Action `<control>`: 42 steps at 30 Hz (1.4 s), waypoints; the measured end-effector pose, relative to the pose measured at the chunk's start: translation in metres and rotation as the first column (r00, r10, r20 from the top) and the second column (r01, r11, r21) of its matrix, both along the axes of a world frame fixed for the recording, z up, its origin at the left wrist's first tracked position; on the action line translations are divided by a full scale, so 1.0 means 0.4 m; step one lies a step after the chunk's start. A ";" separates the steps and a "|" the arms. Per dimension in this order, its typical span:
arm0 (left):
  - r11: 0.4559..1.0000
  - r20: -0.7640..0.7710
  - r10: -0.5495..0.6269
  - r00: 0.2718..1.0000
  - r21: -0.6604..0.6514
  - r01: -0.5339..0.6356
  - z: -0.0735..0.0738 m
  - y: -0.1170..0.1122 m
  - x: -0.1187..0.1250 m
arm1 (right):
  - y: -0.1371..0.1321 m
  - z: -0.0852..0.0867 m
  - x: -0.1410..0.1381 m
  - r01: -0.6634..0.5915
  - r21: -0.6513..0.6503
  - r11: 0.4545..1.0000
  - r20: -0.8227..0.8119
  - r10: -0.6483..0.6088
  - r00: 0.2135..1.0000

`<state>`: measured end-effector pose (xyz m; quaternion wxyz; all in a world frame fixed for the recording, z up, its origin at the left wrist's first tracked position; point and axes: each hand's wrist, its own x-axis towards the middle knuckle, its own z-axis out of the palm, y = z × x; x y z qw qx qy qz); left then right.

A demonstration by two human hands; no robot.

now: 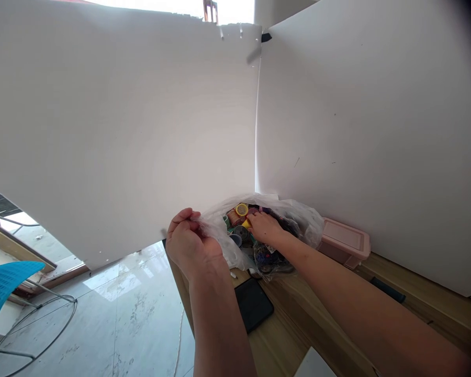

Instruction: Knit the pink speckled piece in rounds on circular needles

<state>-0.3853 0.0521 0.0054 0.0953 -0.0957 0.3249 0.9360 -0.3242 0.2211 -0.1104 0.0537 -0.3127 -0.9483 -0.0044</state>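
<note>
A clear plastic bag (306, 217) lies with its mouth spread wide in the corner of the wooden table. Spools of thread fill it, among them a yellow spool (241, 209), a brown spool (235, 218) and a dark grey spool (241, 232). My left hand (188, 238) pinches the bag's left edge and pulls it outward. Inside the bag, my right hand (264, 226) reaches among the spools, its fingertips at a yellow piece (246, 224). Whether those fingers grip it I cannot make out. A dark bundle (272, 256) sits below that hand.
White boards (160, 120) stand behind and to the right of the table. A pink lidded box (345, 241) is right of the bag. A black phone (254, 305) lies in front, and a dark strip (388, 289) rests farther right. A blue chair (8, 288) stands at left.
</note>
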 end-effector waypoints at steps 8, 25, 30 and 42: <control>1.000 -0.007 -0.022 1.000 -0.001 0.022 0.001 0.002 0.006 | -0.001 -0.002 -0.006 0.052 -0.043 0.998 -0.005 -0.053 0.999; 0.997 -0.022 -0.080 0.997 -0.015 0.080 -0.004 0.012 0.013 | 0.021 -0.021 0.010 0.002 -0.288 0.957 -0.384 -0.118 0.916; 0.997 -0.052 -0.079 0.996 -0.008 0.079 -0.006 0.013 0.016 | 0.007 -0.005 0.036 -0.049 -0.337 0.940 -0.442 -0.112 0.890; 0.995 -0.050 -0.101 0.994 0.012 0.102 -0.006 0.013 0.021 | -0.037 0.011 -0.006 0.125 -0.107 0.986 -0.220 -0.146 0.964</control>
